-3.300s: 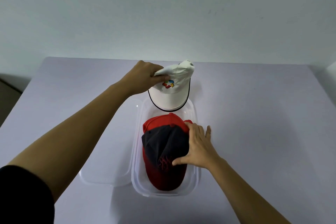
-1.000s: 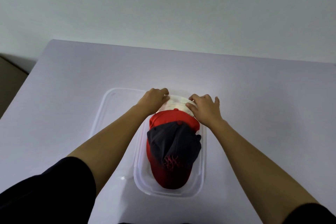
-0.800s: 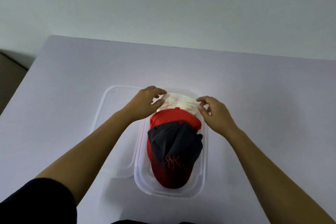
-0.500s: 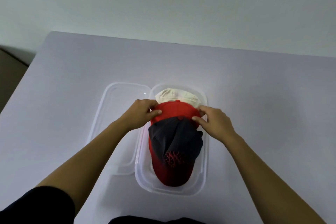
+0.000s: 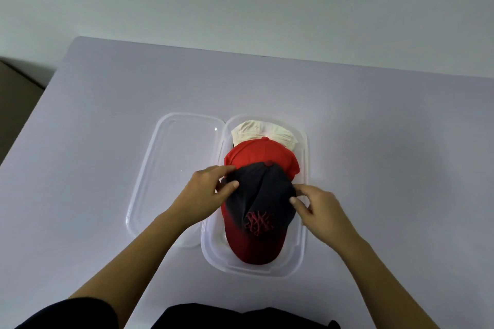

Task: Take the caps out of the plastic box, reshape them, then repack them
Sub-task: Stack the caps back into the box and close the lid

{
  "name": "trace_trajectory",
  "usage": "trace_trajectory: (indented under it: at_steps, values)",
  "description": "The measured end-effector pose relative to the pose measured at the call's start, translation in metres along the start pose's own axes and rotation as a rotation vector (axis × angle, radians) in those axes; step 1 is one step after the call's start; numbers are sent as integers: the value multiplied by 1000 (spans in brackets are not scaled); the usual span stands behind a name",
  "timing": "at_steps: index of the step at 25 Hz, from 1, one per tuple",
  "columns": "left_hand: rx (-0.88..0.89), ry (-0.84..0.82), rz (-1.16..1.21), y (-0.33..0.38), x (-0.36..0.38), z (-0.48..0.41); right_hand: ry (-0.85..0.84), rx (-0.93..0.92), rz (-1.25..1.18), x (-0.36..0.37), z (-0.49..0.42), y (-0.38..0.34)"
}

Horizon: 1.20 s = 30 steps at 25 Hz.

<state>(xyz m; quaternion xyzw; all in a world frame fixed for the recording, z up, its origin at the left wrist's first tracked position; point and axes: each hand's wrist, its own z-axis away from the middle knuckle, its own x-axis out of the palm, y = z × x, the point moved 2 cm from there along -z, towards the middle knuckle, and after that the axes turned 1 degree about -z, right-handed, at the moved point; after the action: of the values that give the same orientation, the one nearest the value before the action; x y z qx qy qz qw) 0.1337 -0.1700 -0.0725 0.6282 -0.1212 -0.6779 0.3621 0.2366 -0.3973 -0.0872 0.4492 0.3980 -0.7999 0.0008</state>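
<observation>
Plastic box [image 5: 303, 222]: clear, on table [image 5: 387, 168], holds 3 caps in overlapping row. White cap [image 5: 263, 132] at far end, mostly hidden under red cap [image 5: 263, 151]; dark cap [image 5: 260, 195] nearest, red brim toward box's near rim. Lid [image 5: 173, 168] flat, touching box's left side. Table bare right of box and beyond it. Left hand [image 5: 205, 192] pinches dark cap's left edge; right hand [image 5: 315, 205] pinches right edge. Forearms converge over box; sleeves cut off.
</observation>
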Motion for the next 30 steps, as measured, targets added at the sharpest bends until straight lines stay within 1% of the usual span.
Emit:
trace_trajectory:
  at_steps: [1, 4, 7, 9, 10, 12, 13, 14, 16, 17, 18, 20, 23, 24, 26, 28, 30]
  values:
    - [-23, 7, 14, 0, 4, -2, 17, 13, 16, 4, -1, -4]
    - [-83, 103, 14, -2, 11, -11, 113, 92, 136, 7, -9, -13]
    - [-105, 175, -2, 1, 16, -12, 132, 117, 212, 10, -11, -18]
    - [-119, 290, 45, 3, 8, -7, 187, 83, 164, 10, -4, -15]
    - [-163, 370, 70, -1, -1, -3, 232, 80, 119, 10, 2, -12]
    - [-320, 514, 108, -30, -16, 7, 292, 140, 15, 15, 17, -6]
    - [-412, 543, 107, -52, -20, 12, 287, 189, -40, 20, 25, -4]
    - [-510, 527, 79, -76, -21, 16, 259, 235, -94, 29, 31, -3]
    - [-743, 355, -39, -115, -15, 27, 190, 298, -182, 44, 37, -7]
    - [-827, 258, -102, -126, -11, 32, 188, 320, -212, 49, 38, -9]
    - [-871, 194, -152, -132, -8, 34, 205, 339, -231, 52, 38, -12]
    - [-892, 171, -207, -136, -6, 36, 243, 371, -250, 56, 38, -15]
    - [-925, 239, -124, -143, -18, 36, 268, 388, -262, 57, 39, -16]
    - [-894, 268, -70, -149, -21, 36, 273, 381, -258, 56, 40, -17]
    - [-771, 322, 53, -153, -31, 38, 289, 364, -249, 57, 40, -17]
    - [-644, 386, 139, -145, -47, 44, 309, 362, -238, 56, 40, -17]
    - [-572, 430, 219, -132, -65, 49, 315, 361, -230, 58, 40, -14]
